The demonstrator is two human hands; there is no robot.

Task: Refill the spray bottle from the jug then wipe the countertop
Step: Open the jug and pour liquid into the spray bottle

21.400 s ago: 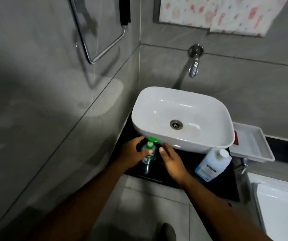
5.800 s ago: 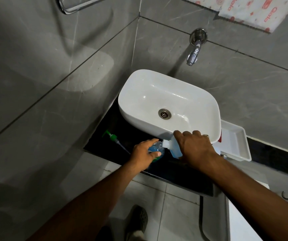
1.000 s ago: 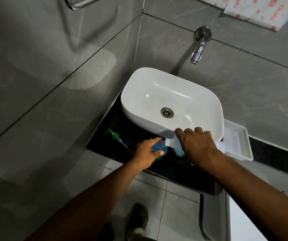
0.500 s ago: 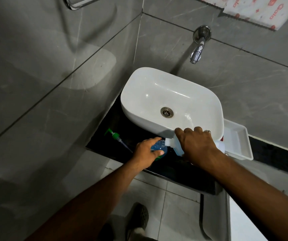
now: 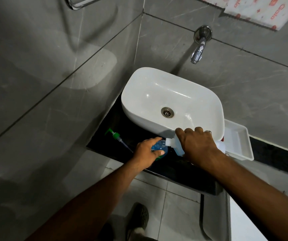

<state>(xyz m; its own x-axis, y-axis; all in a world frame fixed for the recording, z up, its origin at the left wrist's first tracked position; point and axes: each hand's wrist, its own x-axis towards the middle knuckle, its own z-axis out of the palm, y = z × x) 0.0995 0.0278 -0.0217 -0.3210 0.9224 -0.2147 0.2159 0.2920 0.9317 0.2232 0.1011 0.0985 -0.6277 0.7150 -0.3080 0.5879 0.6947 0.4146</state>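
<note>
Both of my hands are busy on the black countertop [image 5: 183, 173] before the basin [image 5: 191, 100]: my left hand [image 5: 146, 152] grips the spray bottle [image 5: 159, 148], my right hand [image 5: 198, 145] grasps the tilted jug [image 5: 173, 145], spout at the bottle's mouth; the green pump head [image 5: 116, 136] lies just left

Glossy ceramic, polished stone and translucent plastic around a bathroom basin.

The basin [image 5: 158, 94] is smooth white glazed ceramic with bright highlights; its drain [image 5: 167, 112] at the centre is dull, stained metal. At 12 o'clock from it the tap [image 5: 198, 49] is shiny chromed metal. The countertop [image 5: 179, 173] is black polished stone, reflective. The wall tiles [image 5: 49, 87] are grey, smooth and semi-glossy with pale veining. At 5 o'clock the jug [image 5: 176, 148] is cloudy translucent plastic; the spray bottle [image 5: 158, 147] is clear plastic. The pump head [image 5: 114, 135] at 8 o'clock is green plastic. The tray [image 5: 240, 145] at 3 o'clock is matt white plastic.
</note>
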